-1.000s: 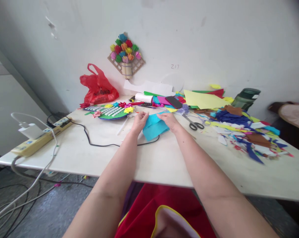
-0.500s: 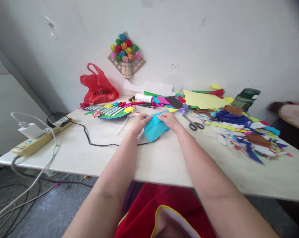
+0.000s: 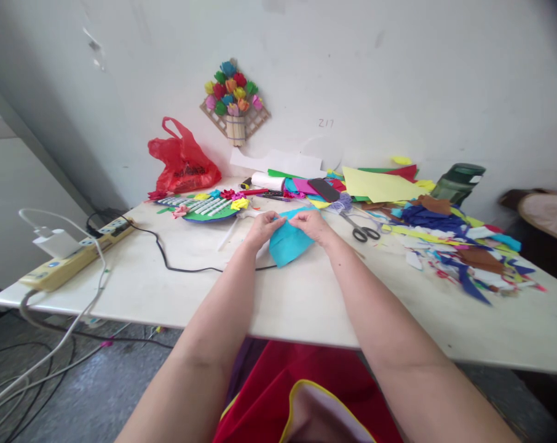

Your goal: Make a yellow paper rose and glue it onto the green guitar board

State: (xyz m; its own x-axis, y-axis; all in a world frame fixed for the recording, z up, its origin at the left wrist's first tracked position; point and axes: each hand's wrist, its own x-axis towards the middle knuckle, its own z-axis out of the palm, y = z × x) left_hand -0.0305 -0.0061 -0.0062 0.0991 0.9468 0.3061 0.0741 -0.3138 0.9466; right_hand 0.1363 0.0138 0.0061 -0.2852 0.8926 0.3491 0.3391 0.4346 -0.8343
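A sheet of bright blue crepe-like paper (image 3: 291, 243) hangs between my two hands, just above the table. My left hand (image 3: 262, 229) pinches its upper left part between thumb and fingers. With the fingertips of my right hand (image 3: 312, 224) I grip its top edge, close to the left fingertips. The lower part of the paper drapes down over a black cable (image 3: 195, 269). To the right of my hands lie scissors (image 3: 365, 234) with black handles. A white stick (image 3: 227, 236) rests left of my left hand.
A green board with paper flowers and white strips (image 3: 209, 212) lies at the back left, before a red plastic bag (image 3: 186, 166). Paper scraps (image 3: 481, 261) and a green bottle (image 3: 458, 183) are on the right. A power strip (image 3: 80, 258) sits along the left edge.
My hands have come closer together at the paper's top edge. The paper's lower part has swung and now hangs smoother, narrower on the right.
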